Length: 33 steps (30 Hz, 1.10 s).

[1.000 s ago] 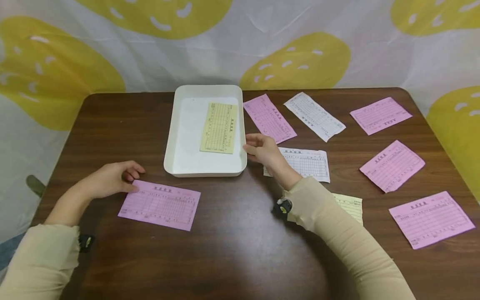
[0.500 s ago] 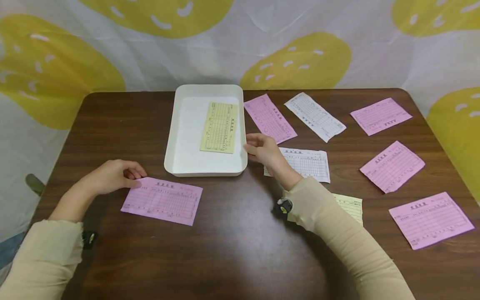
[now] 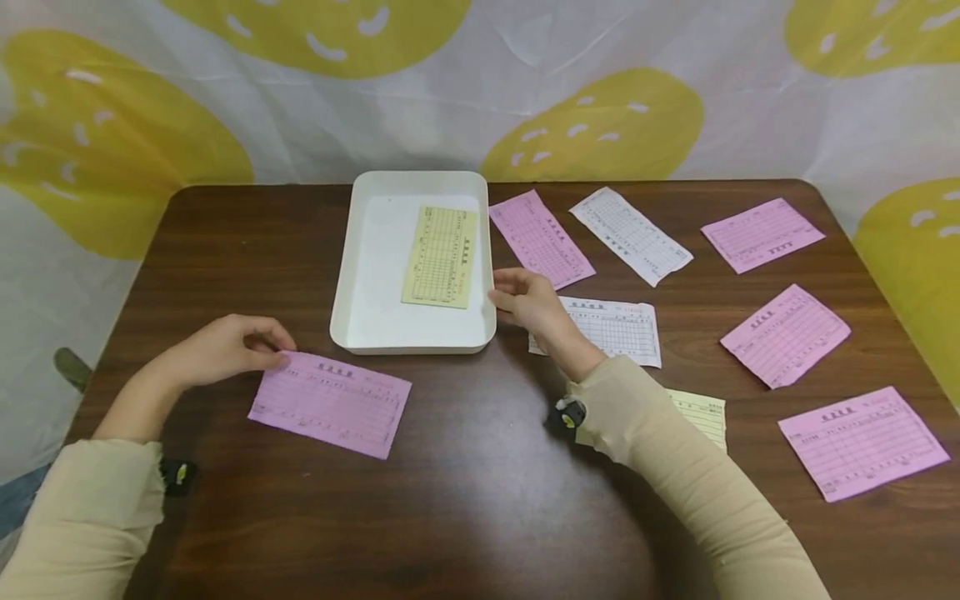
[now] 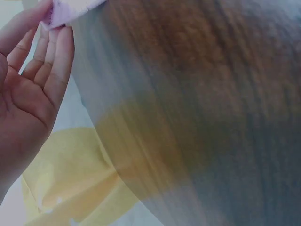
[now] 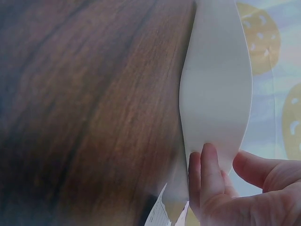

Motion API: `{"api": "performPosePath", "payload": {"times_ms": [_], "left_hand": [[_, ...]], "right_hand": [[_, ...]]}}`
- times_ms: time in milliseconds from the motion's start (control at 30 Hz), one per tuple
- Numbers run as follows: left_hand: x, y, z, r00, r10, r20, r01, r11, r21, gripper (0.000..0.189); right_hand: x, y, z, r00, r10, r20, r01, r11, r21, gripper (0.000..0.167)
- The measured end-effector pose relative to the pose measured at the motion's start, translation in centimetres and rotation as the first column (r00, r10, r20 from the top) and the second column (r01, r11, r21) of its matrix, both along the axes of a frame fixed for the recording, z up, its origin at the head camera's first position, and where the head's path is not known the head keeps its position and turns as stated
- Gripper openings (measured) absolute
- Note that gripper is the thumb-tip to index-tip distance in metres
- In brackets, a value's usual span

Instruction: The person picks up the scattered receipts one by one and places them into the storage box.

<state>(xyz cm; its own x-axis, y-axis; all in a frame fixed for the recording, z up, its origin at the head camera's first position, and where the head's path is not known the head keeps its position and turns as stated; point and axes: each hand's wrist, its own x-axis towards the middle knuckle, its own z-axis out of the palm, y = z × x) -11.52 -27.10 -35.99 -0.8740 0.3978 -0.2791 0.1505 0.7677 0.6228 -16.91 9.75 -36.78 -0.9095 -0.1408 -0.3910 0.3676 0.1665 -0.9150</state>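
My left hand (image 3: pixel 225 354) pinches a pink receipt slip (image 3: pixel 330 404) by its upper left corner, between thumb and fingers. In the left wrist view, a corner of that slip (image 4: pixel 70 9) shows between the fingertips. My right hand (image 3: pixel 536 312) is at the right side of a shallow white tray (image 3: pixel 341 267). Up close in the right wrist view, its fingers (image 5: pixel 211 174) lie fairly straight against the tray's outer wall (image 5: pixel 214 80), with the thumb at the rim. A yellow slip (image 3: pixel 442 258) lies inside the tray, towards its right side.
Right of the tray lie pink slips (image 3: pixel 786 336) and white slips (image 3: pixel 630 236) at various angles. My right forearm partly covers a yellow slip (image 3: pixel 701 417), and my right hand overlaps a white slip (image 3: pixel 618 329). A patterned curtain (image 3: pixel 420 117) hangs behind the brown table (image 3: pixel 465 500).
My left hand has shifted slightly right and away from me, bringing the pink slip nearer the tray's front edge. The right hand and the tray stay put.
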Motion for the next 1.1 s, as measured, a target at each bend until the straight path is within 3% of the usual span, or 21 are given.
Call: {"api": "performPosePath", "payload": {"times_ms": [200, 333, 500, 600, 700, 800, 967, 1033, 1100], "left_hand": [[0.1, 0.1, 0.8, 0.999, 0.023, 0.025, -0.025, 0.997, 0.076, 0.013], [0.1, 0.2, 1.3, 0.996, 0.034, 0.085, -0.046, 0.989, 0.140, 0.016], [0.0, 0.3, 1.9, 0.985, 0.044, 0.166, -0.083, 0.968, 0.236, 0.016], [-0.3, 0.5, 2.2, 0.985, 0.051, 0.167, -0.099, 0.950, 0.297, 0.011], [-0.5, 0.6, 2.3, 0.986, 0.063, 0.152, -0.116, 0.924, 0.366, 0.004], [-0.8, 0.9, 2.4, 0.987, 0.091, 0.130, -0.138, 0.898, 0.419, 0.010], [-1.3, 1.6, 2.5, 0.977, 0.185, 0.109, -0.214, 0.852, 0.478, 0.018], [-1.6, 2.1, 2.6, 0.969, 0.220, 0.112, -0.245, 0.808, 0.536, 0.018], [-1.9, 2.6, 2.6, 0.962, 0.244, 0.126, -0.268, 0.737, 0.621, 0.017]], "right_hand": [[-0.1, 0.0, -0.2, 1.000, -0.010, 0.002, 0.010, 1.000, -0.003, 0.045], [0.0, 0.0, -0.2, 1.000, -0.014, 0.008, 0.014, 1.000, -0.011, 0.045], [0.0, 0.0, -0.2, 1.000, -0.010, 0.011, 0.010, 1.000, -0.011, 0.045], [0.0, 0.1, -0.1, 1.000, 0.001, 0.003, -0.001, 1.000, -0.003, 0.045], [0.0, 0.1, 0.0, 1.000, 0.008, -0.004, -0.008, 1.000, -0.003, 0.045], [0.0, 0.1, 0.0, 1.000, 0.010, -0.007, -0.010, 1.000, -0.004, 0.046], [0.1, 0.1, 0.0, 1.000, 0.013, -0.006, -0.013, 1.000, -0.003, 0.046], [0.1, 0.1, 0.0, 1.000, 0.010, -0.002, -0.010, 1.000, -0.006, 0.046], [0.1, 0.1, 0.0, 1.000, 0.007, 0.001, -0.007, 1.000, -0.008, 0.046]]}}
